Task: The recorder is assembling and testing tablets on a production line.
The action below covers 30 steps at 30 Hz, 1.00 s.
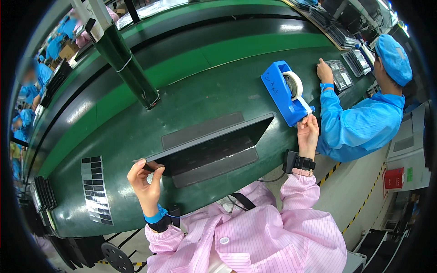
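Observation:
A thin dark screen-like panel (pixel 214 144) stands tilted on edge on a dark grey pad (pixel 218 169) in front of me. My left hand (pixel 146 184) pinches the panel's left end between thumb and fingers. To the right of the panel sits a blue tape dispenser (pixel 276 93) carrying a roll of white tape (pixel 296 83). The tape's free strip (pixel 305 105) runs down to the dispenser's near end. There my right hand (pixel 308 133) has its thumb and fingertips closed on the strip's end.
A sheet with dark rectangular strips (pixel 96 190) lies at the left, with a stack of black flat parts (pixel 44 194) beyond it. A dark green post (pixel 129 73) rises from the far side. On the right, a co-worker in blue (pixel 359 118) handles an opened device (pixel 340 75).

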Tool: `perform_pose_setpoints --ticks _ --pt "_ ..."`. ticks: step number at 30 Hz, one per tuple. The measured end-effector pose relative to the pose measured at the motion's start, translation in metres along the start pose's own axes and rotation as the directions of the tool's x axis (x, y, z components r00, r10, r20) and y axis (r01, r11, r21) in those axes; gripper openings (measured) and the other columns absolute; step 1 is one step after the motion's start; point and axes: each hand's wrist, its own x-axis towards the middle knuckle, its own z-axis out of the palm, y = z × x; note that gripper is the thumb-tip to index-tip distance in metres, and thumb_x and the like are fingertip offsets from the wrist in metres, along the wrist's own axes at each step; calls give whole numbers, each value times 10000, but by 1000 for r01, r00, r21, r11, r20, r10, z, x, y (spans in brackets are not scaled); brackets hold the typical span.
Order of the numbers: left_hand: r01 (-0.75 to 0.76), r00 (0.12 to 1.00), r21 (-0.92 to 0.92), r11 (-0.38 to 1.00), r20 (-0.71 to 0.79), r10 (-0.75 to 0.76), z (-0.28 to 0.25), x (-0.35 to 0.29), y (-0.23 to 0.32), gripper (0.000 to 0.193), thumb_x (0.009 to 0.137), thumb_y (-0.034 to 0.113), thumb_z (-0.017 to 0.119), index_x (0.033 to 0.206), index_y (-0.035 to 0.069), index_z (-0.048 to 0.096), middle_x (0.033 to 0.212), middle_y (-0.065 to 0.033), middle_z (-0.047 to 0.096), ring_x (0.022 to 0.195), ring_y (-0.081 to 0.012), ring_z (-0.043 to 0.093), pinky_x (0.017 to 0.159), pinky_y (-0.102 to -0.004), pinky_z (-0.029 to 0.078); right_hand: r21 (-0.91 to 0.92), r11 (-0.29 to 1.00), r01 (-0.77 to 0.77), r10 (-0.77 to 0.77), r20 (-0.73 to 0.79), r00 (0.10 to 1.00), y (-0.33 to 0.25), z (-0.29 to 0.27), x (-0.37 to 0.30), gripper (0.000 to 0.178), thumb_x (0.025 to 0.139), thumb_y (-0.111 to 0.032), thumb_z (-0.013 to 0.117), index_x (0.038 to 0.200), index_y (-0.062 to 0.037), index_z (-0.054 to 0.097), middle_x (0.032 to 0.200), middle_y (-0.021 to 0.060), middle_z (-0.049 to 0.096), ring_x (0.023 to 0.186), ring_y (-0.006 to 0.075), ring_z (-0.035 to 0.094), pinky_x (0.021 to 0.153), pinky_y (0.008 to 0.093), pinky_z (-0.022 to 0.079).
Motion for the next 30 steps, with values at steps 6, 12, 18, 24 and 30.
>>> perform_pose_setpoints --ticks 6,12,18,24,30 --pt "5 1000 21 1000 -1 -5 0 0 1 595 725 -55 688 1206 100 374 1109 -75 480 782 -150 579 652 -235 434 62 998 -28 23 93 995 2 -7 1 84 915 -103 496 871 -32 503 731 64 536 605 107 449 585 228 372" --pt "37 999 21 999 -16 -36 1 -1 1 590 733 -48 684 1208 106 370 975 -79 544 773 -145 575 654 -232 427 67 997 -38 32 89 995 5 -23 -3 77 914 -90 487 891 -20 509 713 65 526 544 101 405 601 223 346" --pt "80 996 40 996 -40 -78 1 -2 2 586 739 -52 674 1209 106 362 938 -78 557 768 -145 574 647 -230 423 263 964 -29 -2 114 993 2 -18 -11 83 919 -95 472 935 -22 507 726 48 514 571 101 405 666 248 342" --pt "57 998 7 998 -36 -57 4 0 5 600 728 -65 675 1208 115 363 909 -68 563 773 -143 572 646 -230 416 328 940 89 -125 89 988 -11 -10 -32 260 881 -39 487 1138 -1 495 988 74 563 633 119 419 748 292 371" --pt "34 999 5 999 -17 -34 5 4 8 582 719 -90 671 1183 112 383 976 -70 523 768 -153 592 655 -243 432 107 994 -5 -45 459 887 -54 73 -54 350 827 -114 605 1137 -52 455 1251 198 489 957 245 590 924 388 388"
